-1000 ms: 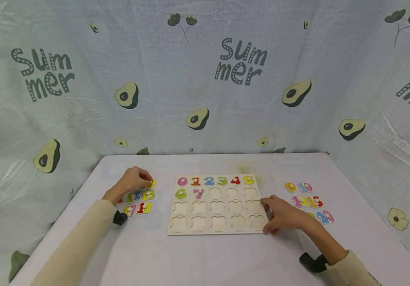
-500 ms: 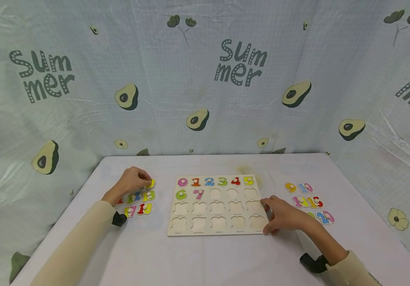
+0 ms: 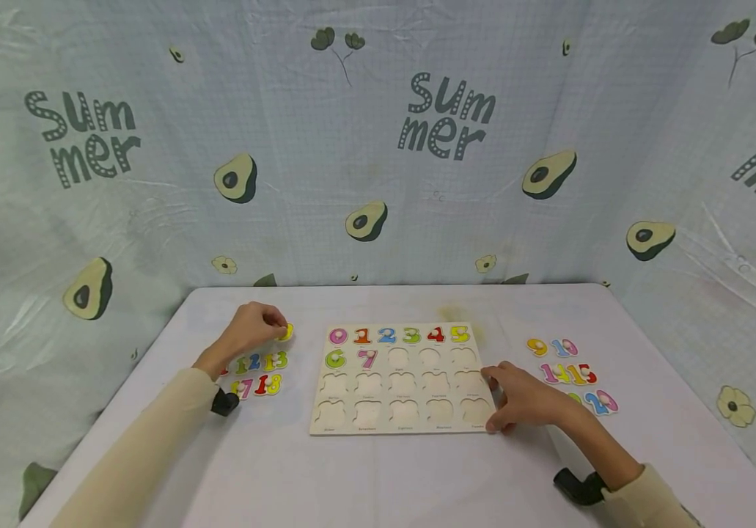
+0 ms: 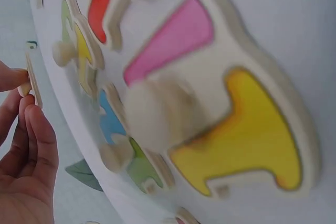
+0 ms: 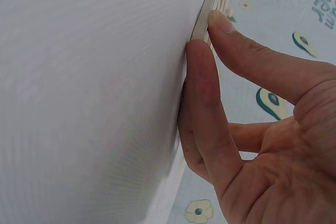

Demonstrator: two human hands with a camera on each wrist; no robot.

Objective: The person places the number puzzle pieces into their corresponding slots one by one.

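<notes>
My left hand (image 3: 248, 331) pinches a yellow number puzzle piece (image 3: 287, 332) by its knob at the left of the table. In the left wrist view, that piece (image 4: 33, 80) shows edge-on between thumb and fingers, raised off the table. Its number is mostly hidden. The number puzzle board (image 3: 415, 428) lies flat in the middle, with pieces 0 to 7 seated and bare recesses elsewhere. On its right edge, my right hand (image 3: 524, 396) grips the board with thumb and fingers; the right wrist view shows fingertips (image 5: 202, 56) against the board's edge (image 5: 203, 19).
Below my left hand lie more knobbed number pieces, among them a 13 (image 3: 276, 360), an 18 (image 3: 268, 384) and a 17 (image 3: 242, 389). Right of the board are a 9 (image 3: 537, 347), 10 (image 3: 564, 347), 15 (image 3: 581, 373) and 20 (image 3: 600, 402). A printed curtain (image 3: 298, 242) hangs behind the table.
My left hand has risen slightly and shifted a little away and to the right, taking the yellow piece with it. My right hand and the board stay in place.
</notes>
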